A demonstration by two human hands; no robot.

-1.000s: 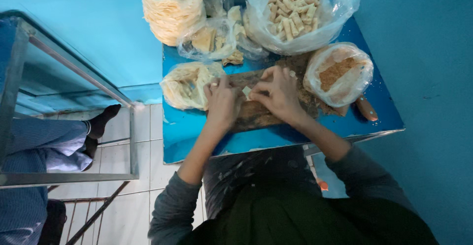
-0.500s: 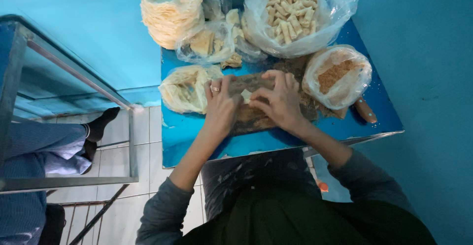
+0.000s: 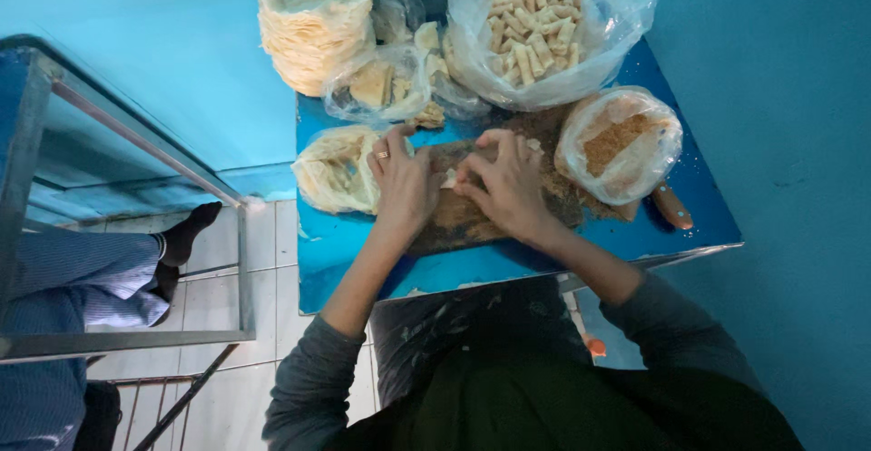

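Observation:
My left hand [image 3: 404, 179] and my right hand [image 3: 508, 183] meet over a crumb-covered wooden board [image 3: 472, 220] on a small blue table [image 3: 345, 251]. Both curl around a pale piece of wrapper or dough [image 3: 449, 179] pinched between the fingertips. A ring sits on a left finger. Most of the pale piece is hidden under my fingers. A bag of brown crumbs [image 3: 621, 142] lies just right of my right hand. A bag of pale wrappers [image 3: 336, 170] lies just left of my left hand.
A large clear bag of finished rolls [image 3: 535, 24] stands at the back. A tall stack of round wrappers [image 3: 313, 20] and a small bag of scraps [image 3: 381, 88] sit back left. A knife handle [image 3: 671, 206] pokes out right. Another person's legs [image 3: 82, 279] and a metal frame [image 3: 240, 269] are left.
Both hands stay on the board, fingers shifting slightly around the pale piece. The camera view has drifted a little.

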